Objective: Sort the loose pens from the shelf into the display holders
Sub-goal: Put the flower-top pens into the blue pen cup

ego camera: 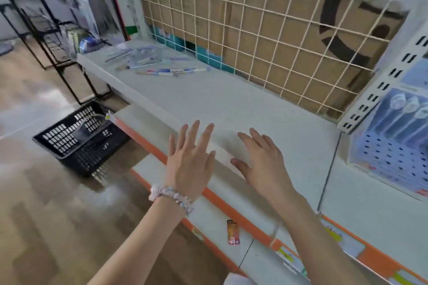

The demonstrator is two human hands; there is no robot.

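Several loose pens lie scattered at the far left end of the white shelf. A blue perforated display holder with pens standing in it sits at the shelf's right end. My left hand, with a beaded bracelet on its wrist, hovers over the shelf's front edge, fingers spread and straight. My right hand is beside it, fingers relaxed, palm down over the shelf. Neither hand holds anything. The picture is blurred by motion.
A white wire grid with cardboard behind it backs the shelf. A black plastic basket stands on the wooden floor at the left. Black metal racks stand further left. Lower shelves with orange edging lie below my hands.
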